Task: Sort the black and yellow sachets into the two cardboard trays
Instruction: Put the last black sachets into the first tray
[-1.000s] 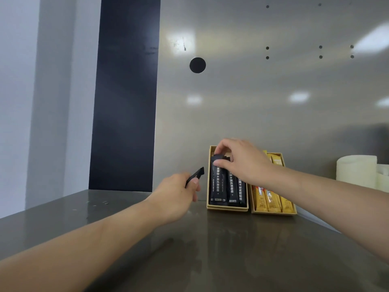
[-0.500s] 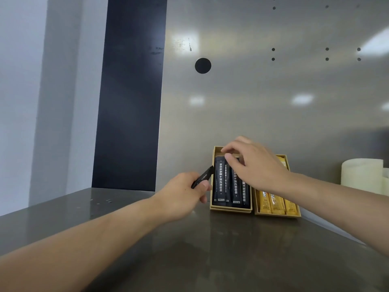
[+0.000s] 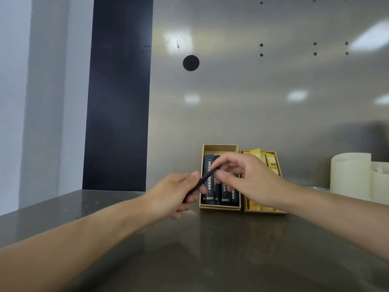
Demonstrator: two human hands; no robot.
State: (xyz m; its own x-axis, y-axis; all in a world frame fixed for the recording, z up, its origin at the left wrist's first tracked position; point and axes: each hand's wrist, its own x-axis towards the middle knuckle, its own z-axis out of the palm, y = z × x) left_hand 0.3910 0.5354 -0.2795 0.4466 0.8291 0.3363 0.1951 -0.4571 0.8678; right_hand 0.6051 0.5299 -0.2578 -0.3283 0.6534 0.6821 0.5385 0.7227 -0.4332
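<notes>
Left hand (image 3: 176,192) grips the lower end of a loose black sachet (image 3: 203,181), fingers curled round it; right hand (image 3: 250,180) looks to be pinching its upper end between thumb and index, though the contact is blurred. The sachet is tilted in the air just in front of the left tray (image 3: 220,146), which holds the packed black sachets (image 3: 225,190) side by side. Right tray (image 3: 265,210), just beside it, holds the yellow sachets (image 3: 270,161); both trays sit on the steel table (image 3: 210,249), white rolls (image 3: 349,173) far right.
</notes>
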